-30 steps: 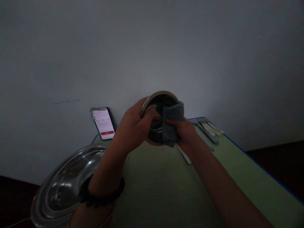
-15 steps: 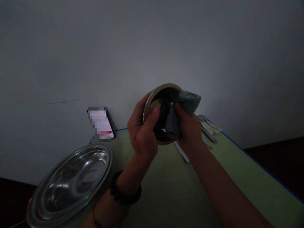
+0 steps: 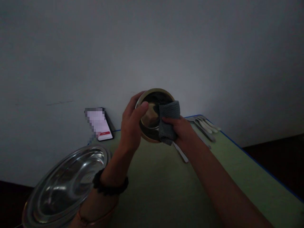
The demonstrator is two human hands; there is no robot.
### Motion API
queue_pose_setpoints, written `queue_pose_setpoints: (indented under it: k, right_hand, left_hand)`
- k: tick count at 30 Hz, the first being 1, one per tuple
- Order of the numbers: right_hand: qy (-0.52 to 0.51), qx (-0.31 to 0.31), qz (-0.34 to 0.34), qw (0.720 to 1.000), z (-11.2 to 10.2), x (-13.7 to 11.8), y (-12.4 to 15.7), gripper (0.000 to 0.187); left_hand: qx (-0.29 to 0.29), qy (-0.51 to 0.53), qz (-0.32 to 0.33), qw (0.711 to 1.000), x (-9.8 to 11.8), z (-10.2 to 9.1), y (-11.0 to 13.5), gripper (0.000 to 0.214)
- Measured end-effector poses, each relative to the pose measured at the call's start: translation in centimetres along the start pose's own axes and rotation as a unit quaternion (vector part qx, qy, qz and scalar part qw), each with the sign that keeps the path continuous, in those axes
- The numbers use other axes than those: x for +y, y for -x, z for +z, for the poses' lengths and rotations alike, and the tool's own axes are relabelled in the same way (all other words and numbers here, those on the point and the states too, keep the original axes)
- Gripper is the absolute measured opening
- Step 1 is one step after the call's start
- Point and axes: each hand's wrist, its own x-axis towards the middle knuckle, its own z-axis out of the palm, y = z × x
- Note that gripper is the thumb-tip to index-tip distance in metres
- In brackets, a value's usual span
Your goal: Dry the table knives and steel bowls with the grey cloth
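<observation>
A shiny metal bowl (image 3: 150,117) is held up above the table, its opening tilted toward me. My left hand (image 3: 131,126) grips it from the left, thumb over the rim and fingers behind the outside. In my right hand (image 3: 181,128) is a folded grey-blue cloth (image 3: 169,110), pinched with the thumb on top. The cloth lies over the right side of the bowl's rim and covers part of its inside. My right fingers are mostly hidden behind the cloth.
A large metal basin (image 3: 64,183) stands at the table's left side. A phone (image 3: 105,134) leans on the wall behind. Several pieces of cutlery (image 3: 205,126) lie at the back right, and a light-handled utensil (image 3: 181,153) lies below the bowl on the green table (image 3: 161,190).
Both hands have moved left with the bowl and cloth. The bowl's opening now faces me more squarely, and the cloth has shifted from deeper inside to over the right rim.
</observation>
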Motion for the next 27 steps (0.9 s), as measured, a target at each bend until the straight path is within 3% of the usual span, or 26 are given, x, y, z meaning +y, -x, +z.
queue_pose_setpoints:
  k: [5,10,13,16,20,24,27]
  right_hand:
    - [0.154,-0.064,-0.040,0.985,-1.4,-2.3,0.6,0.022]
    - [0.241,-0.095,-0.079,0.963,-2.0,-3.8,1.2,0.021]
    - [0.174,-0.078,-0.083,0.978,-1.3,-3.4,1.2,0.027]
    - [0.050,-0.067,-0.035,0.996,0.5,-2.1,1.3,0.035]
    - [-0.102,-0.061,0.031,0.992,2.9,0.0,1.6,0.030]
    - [-0.134,-0.021,0.067,0.989,3.8,1.1,1.8,0.024]
    - [-0.125,0.005,0.087,0.988,3.2,1.0,1.6,0.014]
  left_hand:
    - [-0.116,0.028,-0.020,0.993,1.6,-1.0,-0.1,0.045]
    - [-0.109,0.048,0.020,0.993,1.8,0.0,0.5,0.048]
    - [-0.081,0.055,0.061,0.993,2.7,0.9,1.2,0.036]
    - [-0.045,0.051,0.122,0.990,3.1,1.4,1.7,0.024]
    - [0.071,-0.021,0.217,0.973,1.5,1.4,1.9,0.023]
    - [0.126,-0.166,0.267,0.941,-1.0,1.1,1.7,0.029]
    - [0.104,-0.154,0.246,0.951,-1.4,0.6,1.3,0.038]
